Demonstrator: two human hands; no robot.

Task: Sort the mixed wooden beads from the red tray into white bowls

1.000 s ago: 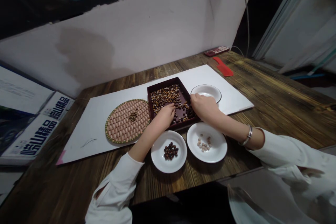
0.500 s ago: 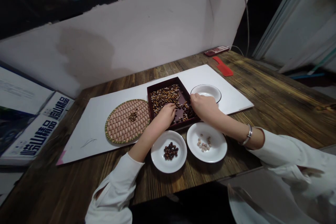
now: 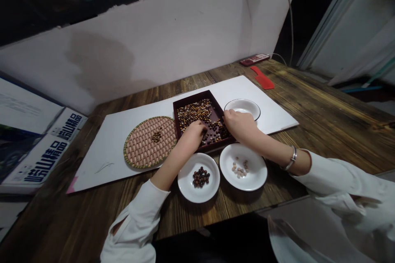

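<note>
A dark red square tray [image 3: 191, 99] holds many small round beads [image 3: 194, 111] in brown, yellow, black and pale tones. My left hand [image 3: 194, 134] reaches over the tray's near left part, fingers curled down among the beads; what they pinch, if anything, is hidden. At the tray's right edge my right hand [image 3: 239, 123] is closed, its fingertips out of sight, with a white bowl [image 3: 253, 107] just behind it. Nearest me stand a white bowl [image 3: 185, 189] of dark brown beads [image 3: 201, 177] and a white bowl [image 3: 259, 178] of pale beads [image 3: 240, 171].
Left of the tray, a round woven mat [image 3: 142, 152] carries a small heap of brownish beads [image 3: 156, 135]. A white board [image 3: 98, 152] lies under mat and tray on the wooden table [image 3: 324, 111]. A red comb [image 3: 262, 79], a phone [image 3: 254, 59] and printed boxes [image 3: 46, 152] are around.
My left hand's fingers have curled in and drawn slightly toward me, and some beads near them have spread over the tray floor. My right hand has hardly moved.
</note>
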